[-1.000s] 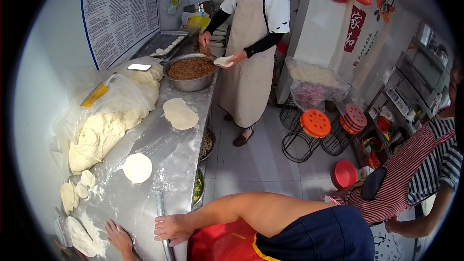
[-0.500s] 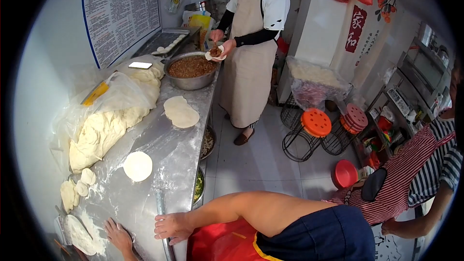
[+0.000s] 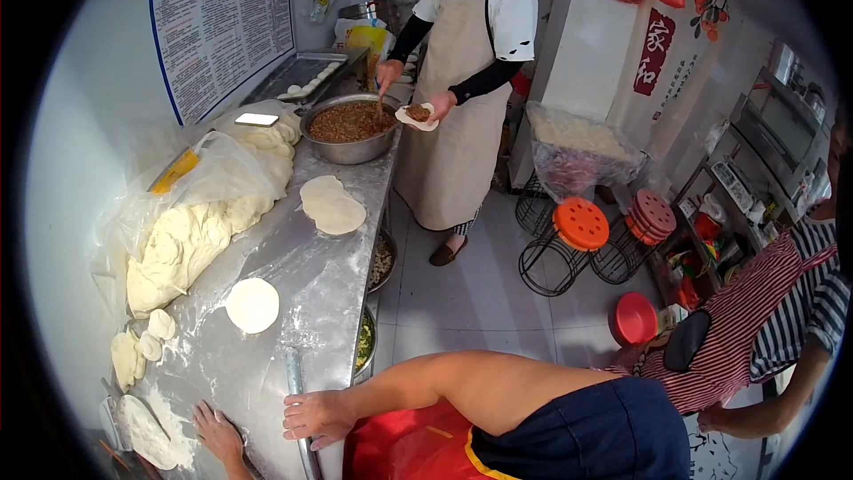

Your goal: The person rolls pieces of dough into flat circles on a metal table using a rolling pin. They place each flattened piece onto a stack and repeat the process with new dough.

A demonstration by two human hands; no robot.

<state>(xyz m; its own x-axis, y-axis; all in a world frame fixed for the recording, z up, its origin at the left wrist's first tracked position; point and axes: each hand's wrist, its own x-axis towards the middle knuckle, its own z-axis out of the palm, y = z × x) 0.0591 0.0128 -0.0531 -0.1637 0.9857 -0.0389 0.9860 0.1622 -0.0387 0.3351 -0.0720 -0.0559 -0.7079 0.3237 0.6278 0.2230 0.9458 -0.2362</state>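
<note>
My left hand [image 3: 219, 434] lies flat on the floured metal table, its fingers stretched out. It is close to a long flattened piece of dough [image 3: 147, 431]. My right hand [image 3: 316, 415] rests across a grey rolling pin [image 3: 295, 369] near the table's edge, fingers over it; the pin's lower end runs out of view. Further up the table are a round dough wrapper [image 3: 252, 306] and a few overlapping wrappers [image 3: 332, 205]. Small dough pieces [image 3: 151, 347] sit by the wall, below a large mass of dough [image 3: 191, 244] partly under plastic.
A co-worker [image 3: 466, 80] stands by a steel bowl of filling [image 3: 353, 152], holding a filled wrapper [image 3: 418, 116]. Another person in a striped apron [image 3: 702, 347] is on the right. Stools [image 3: 581, 224] and a red basin [image 3: 634, 318] stand on the floor.
The co-worker's hand with the wrapper has moved right and down, and their other hand now has a utensil in the filling bowl. My own hands have not visibly moved.
</note>
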